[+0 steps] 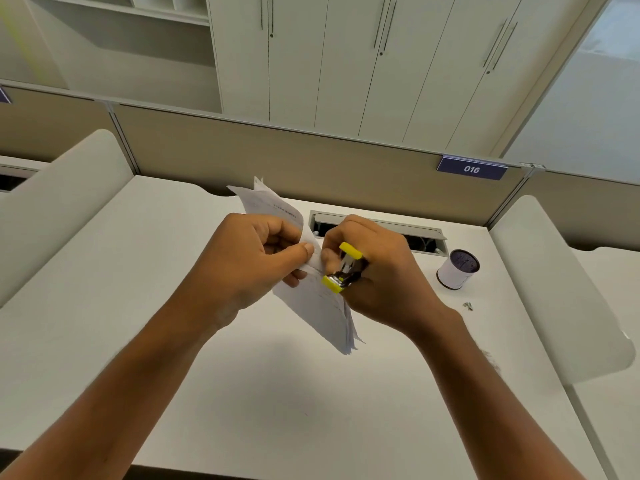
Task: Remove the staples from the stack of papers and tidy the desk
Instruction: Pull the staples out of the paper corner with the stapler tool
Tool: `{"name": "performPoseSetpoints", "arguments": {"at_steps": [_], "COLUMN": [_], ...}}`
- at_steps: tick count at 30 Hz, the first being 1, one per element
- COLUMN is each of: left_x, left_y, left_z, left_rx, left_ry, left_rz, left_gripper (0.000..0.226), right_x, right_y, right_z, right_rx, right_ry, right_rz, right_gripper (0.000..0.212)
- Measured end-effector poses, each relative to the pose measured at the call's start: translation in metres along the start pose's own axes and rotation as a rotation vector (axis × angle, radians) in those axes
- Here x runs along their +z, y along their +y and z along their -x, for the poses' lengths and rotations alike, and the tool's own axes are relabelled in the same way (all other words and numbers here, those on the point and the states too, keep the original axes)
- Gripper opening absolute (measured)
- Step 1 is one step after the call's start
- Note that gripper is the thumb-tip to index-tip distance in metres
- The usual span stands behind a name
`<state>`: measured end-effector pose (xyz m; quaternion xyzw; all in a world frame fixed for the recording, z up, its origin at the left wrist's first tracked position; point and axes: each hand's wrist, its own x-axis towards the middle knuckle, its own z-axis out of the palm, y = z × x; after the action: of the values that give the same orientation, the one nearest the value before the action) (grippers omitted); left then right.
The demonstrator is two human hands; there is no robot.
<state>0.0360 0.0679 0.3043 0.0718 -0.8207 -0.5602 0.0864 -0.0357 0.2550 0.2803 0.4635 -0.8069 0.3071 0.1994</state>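
Two bare forearms reach up from the near edge of the pale, smooth tabletop (242, 393), and a soft shadow lies on the surface beneath the hands. The left hand (249, 268) holds a thin stack of white printed papers (322, 313) lifted clear of the tabletop; its fingers (304, 251) are clamped on the stack, thumb pressed to the near face and the other fingers curled behind it. The stack stands steeply tilted between the two hands, one end fanning down toward the person, the other end pointing up and away, with faint print on the upper sheet. The right hand (381, 275) is closed around a small staple remover with yellow plastic grips and shiny metal claws (343, 271); its fingers wrap the tool, and the metal end sits against the edge of the papers just beside the left thumb. Whether the claws have bitten a staple cannot be told.

To the right, well apart from the hands, a few tiny loose metal staples (468, 305) lie on the tabletop. A little farther back stands a short upright cylindrical cup with a white wall and dark mesh inside (457, 270). Behind the hands a long grey cable slot (381, 225) is set into the tabletop, its lid raised. Beyond it runs a beige fabric partition (242, 157) carrying a dark blue tag marked 016 (471, 169), and past that a row of pale cabinet doors with slim handles (346, 64).
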Motion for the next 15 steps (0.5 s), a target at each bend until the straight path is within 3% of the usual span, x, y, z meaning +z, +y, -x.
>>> {"name": "performPoseSetpoints", "arguments": {"at_steps": [4, 7, 12, 15], "left_x": [0.000, 0.000, 0.000, 0.002], "left_y": [-0.002, -0.004, -0.013, -0.024], "left_z": [0.002, 0.003, 0.004, 0.009], "left_rx": [-0.028, -0.037, -0.062, -0.086], "left_ry": [0.000, 0.001, -0.018, -0.040], "left_rz": [0.066, 0.088, 0.105, 0.098], "left_gripper": [0.011, 0.005, 0.007, 0.008], "right_x": [0.005, 0.008, 0.009, 0.006], "right_y": [-0.002, -0.002, 0.021, 0.057], "right_z": [0.004, 0.007, 0.021, 0.041], "right_rx": [0.152, 0.366, 0.731, 0.883], "right_ry": [0.124, 0.105, 0.158, 0.170], "right_rz": [-0.160, -0.345, -0.735, -0.759], "right_gripper": [0.015, 0.005, 0.013, 0.014]}}
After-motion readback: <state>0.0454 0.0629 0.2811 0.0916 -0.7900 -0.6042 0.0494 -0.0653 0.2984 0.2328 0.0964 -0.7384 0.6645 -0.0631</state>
